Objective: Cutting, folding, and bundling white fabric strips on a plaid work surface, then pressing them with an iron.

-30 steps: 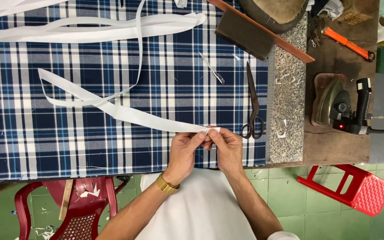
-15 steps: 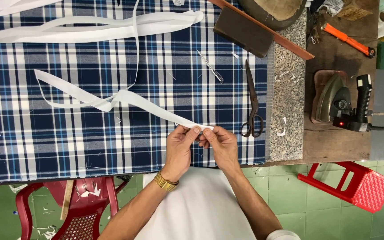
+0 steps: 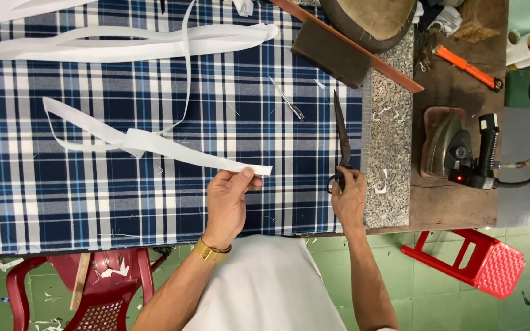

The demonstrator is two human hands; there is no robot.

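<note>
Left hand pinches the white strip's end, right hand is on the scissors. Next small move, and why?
Probably lift the scissors toward the strip. The right hand grips their handles while they lie flat on the plaid cloth; the left hand holds the strip's end up.

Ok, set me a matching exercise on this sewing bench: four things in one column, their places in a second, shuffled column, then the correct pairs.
Things:
1. long white fabric strip
2. dark metal scissors
3. old grey-green electric iron
4. red plastic stool

Places:
A. on the green tiled floor, beside the table
B. on the brown wooden board, right of the granite slab
C. end pinched in the left hand
D. on the plaid cloth, handles under the right hand

Pairs: 1-C, 2-D, 3-B, 4-A
</note>
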